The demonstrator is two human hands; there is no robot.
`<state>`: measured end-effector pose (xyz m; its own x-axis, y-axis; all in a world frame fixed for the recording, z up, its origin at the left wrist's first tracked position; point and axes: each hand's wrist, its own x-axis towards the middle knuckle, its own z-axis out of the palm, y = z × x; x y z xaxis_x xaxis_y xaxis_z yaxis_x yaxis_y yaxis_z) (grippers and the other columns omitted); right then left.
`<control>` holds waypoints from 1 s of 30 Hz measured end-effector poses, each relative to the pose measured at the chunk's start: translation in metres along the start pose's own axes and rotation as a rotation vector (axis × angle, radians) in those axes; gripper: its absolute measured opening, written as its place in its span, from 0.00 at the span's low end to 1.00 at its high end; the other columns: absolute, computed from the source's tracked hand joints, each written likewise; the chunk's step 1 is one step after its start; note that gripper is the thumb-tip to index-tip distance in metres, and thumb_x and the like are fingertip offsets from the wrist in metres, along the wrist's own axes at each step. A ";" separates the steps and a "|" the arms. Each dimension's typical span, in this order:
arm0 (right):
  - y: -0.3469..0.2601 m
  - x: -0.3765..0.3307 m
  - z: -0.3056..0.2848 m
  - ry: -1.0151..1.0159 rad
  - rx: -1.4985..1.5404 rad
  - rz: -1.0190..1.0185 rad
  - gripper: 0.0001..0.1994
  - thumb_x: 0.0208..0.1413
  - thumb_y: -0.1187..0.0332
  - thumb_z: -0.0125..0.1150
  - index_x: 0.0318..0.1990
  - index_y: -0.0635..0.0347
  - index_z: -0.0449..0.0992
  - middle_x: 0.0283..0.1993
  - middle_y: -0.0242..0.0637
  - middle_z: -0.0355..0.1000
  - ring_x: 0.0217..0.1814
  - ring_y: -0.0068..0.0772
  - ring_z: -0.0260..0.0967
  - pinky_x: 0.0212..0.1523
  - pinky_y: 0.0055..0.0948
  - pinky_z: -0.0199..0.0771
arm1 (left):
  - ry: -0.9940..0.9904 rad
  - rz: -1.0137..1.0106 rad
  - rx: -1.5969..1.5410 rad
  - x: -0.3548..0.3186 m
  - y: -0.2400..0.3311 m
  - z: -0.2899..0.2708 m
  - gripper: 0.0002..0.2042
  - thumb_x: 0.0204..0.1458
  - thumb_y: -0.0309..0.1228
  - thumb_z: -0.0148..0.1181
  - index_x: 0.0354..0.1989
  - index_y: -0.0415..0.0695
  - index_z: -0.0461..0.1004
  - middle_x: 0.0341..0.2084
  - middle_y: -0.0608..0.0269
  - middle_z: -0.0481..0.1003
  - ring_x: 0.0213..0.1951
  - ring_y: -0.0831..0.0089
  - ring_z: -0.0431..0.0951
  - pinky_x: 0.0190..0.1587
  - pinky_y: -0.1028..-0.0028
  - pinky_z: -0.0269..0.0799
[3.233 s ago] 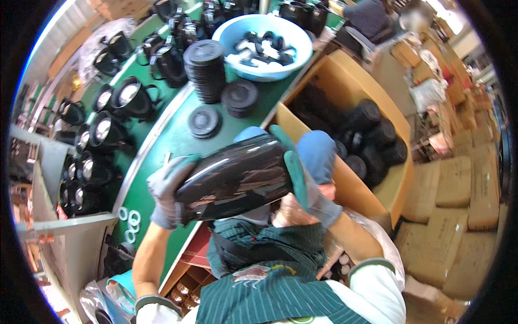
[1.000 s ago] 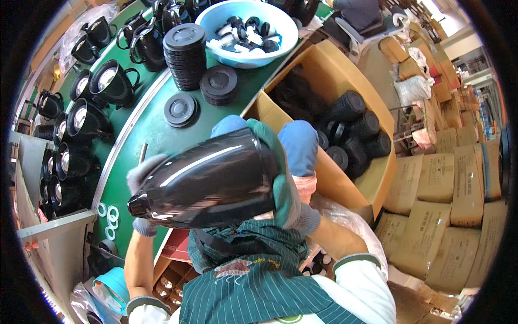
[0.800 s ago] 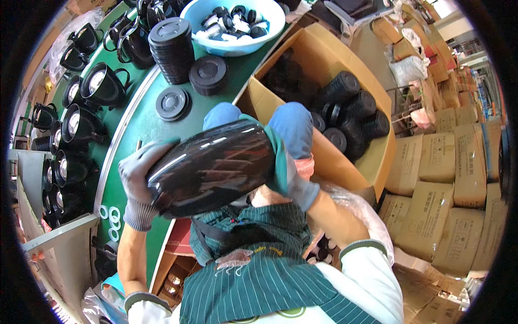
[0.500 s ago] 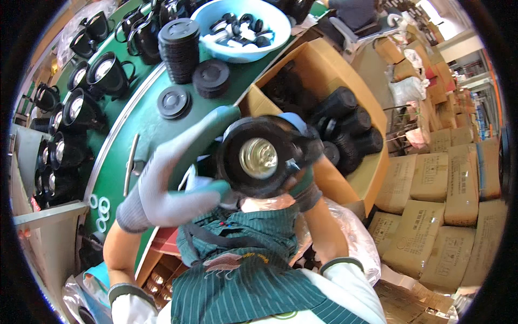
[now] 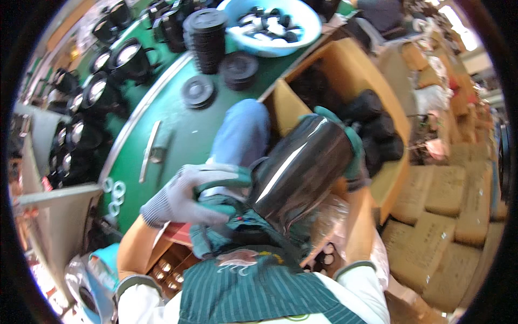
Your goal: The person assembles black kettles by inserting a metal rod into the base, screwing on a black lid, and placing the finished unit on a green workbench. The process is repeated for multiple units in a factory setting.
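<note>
A glossy black jug (image 5: 302, 167) is held tilted on its side in front of my apron. My right hand (image 5: 353, 154), in a grey and green glove, wraps round its upper right end. My left hand (image 5: 202, 191), gloved alike, is at the lower left end, thumb and fingers apart; its fingertips come close to the jug, and whether they touch I cannot tell. The jug's mouth is hidden. Beyond my left hand, a blue cloth-covered shape (image 5: 243, 132) rises beside the green table (image 5: 181, 127).
Black lids (image 5: 208, 40) stand stacked near a light blue basin (image 5: 272, 47) of small parts. Several black jugs (image 5: 129, 59) line the far left. An open carton (image 5: 391, 183) at right holds black vessels. A metal bar (image 5: 150, 151) and white rings (image 5: 116, 189) lie on the table.
The jug has swung from mouth toward me to lying sideways, its body now showing. My right hand has moved right and up its end. The whole view has shifted a little.
</note>
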<state>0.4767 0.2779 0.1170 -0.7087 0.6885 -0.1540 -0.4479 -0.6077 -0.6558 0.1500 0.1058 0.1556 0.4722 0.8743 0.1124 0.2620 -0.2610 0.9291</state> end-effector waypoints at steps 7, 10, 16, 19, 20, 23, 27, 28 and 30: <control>0.074 0.025 0.040 -0.400 -1.557 -0.280 0.40 0.44 0.51 0.78 0.65 0.59 0.73 0.67 0.51 0.69 0.68 0.54 0.69 0.67 0.44 0.69 | 0.912 -0.839 1.238 -0.151 -0.192 -0.017 0.34 0.54 0.49 0.67 0.65 0.40 0.69 0.55 0.44 0.76 0.53 0.46 0.78 0.60 0.50 0.70; 0.090 0.032 0.027 -0.233 -1.401 -0.313 0.45 0.44 0.44 0.77 0.69 0.54 0.68 0.65 0.56 0.68 0.68 0.55 0.69 0.67 0.44 0.70 | 0.814 -1.083 0.991 -0.151 -0.210 -0.020 0.34 0.55 0.48 0.68 0.65 0.39 0.69 0.53 0.46 0.78 0.49 0.52 0.81 0.55 0.55 0.75; 0.126 0.017 0.011 0.260 -0.232 -0.148 0.52 0.62 0.25 0.36 0.80 0.56 0.38 0.76 0.56 0.54 0.68 0.58 0.67 0.69 0.49 0.68 | 0.651 -0.527 0.181 -0.029 -0.121 -0.038 0.25 0.52 0.32 0.73 0.58 0.37 0.75 0.39 0.55 0.84 0.43 0.73 0.84 0.44 0.70 0.80; 0.119 0.020 0.025 0.331 -0.151 -0.111 0.53 0.59 0.21 0.28 0.81 0.51 0.38 0.75 0.62 0.56 0.69 0.65 0.66 0.70 0.57 0.66 | 0.201 -0.285 0.197 0.047 -0.040 -0.024 0.28 0.49 0.35 0.74 0.58 0.37 0.75 0.40 0.47 0.83 0.43 0.61 0.85 0.46 0.66 0.80; 0.118 0.019 0.025 0.317 -0.087 -0.108 0.52 0.60 0.22 0.27 0.81 0.51 0.39 0.74 0.63 0.58 0.69 0.65 0.66 0.70 0.57 0.66 | 0.105 -0.169 0.285 0.062 -0.034 -0.016 0.29 0.50 0.37 0.73 0.59 0.37 0.74 0.39 0.45 0.82 0.42 0.56 0.85 0.46 0.64 0.80; 0.107 0.018 0.032 0.347 -0.071 -0.105 0.46 0.66 0.28 0.25 0.80 0.53 0.46 0.69 0.67 0.63 0.68 0.65 0.68 0.70 0.56 0.67 | -0.172 -0.479 0.503 0.085 -0.003 0.003 0.36 0.52 0.35 0.69 0.68 0.33 0.62 0.44 0.37 0.79 0.45 0.40 0.81 0.50 0.56 0.78; 0.083 0.049 0.016 0.109 -0.181 -0.057 0.33 0.72 0.47 0.46 0.74 0.64 0.59 0.53 0.56 0.78 0.54 0.42 0.80 0.60 0.35 0.79 | 0.032 -0.490 0.745 0.063 0.012 0.040 0.39 0.56 0.33 0.62 0.71 0.24 0.51 0.46 0.29 0.74 0.43 0.39 0.81 0.44 0.52 0.78; 0.081 0.064 0.012 0.029 -0.243 0.140 0.32 0.70 0.51 0.54 0.70 0.68 0.63 0.51 0.51 0.79 0.52 0.37 0.80 0.57 0.31 0.80 | 0.038 -0.615 0.751 0.064 0.020 0.049 0.39 0.57 0.33 0.62 0.71 0.24 0.50 0.46 0.30 0.74 0.42 0.40 0.81 0.43 0.52 0.78; 0.093 0.088 -0.005 -0.258 -0.101 0.174 0.28 0.69 0.58 0.56 0.68 0.69 0.67 0.52 0.46 0.80 0.49 0.32 0.80 0.54 0.29 0.80 | 0.058 -0.857 0.763 0.085 0.044 0.068 0.39 0.58 0.33 0.60 0.72 0.25 0.49 0.46 0.32 0.74 0.40 0.43 0.81 0.42 0.53 0.78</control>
<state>0.3751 0.2834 0.0389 -0.8902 0.4473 -0.0862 -0.2611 -0.6562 -0.7080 0.2589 0.1411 0.1823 -0.1416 0.8966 -0.4197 0.9295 0.2662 0.2552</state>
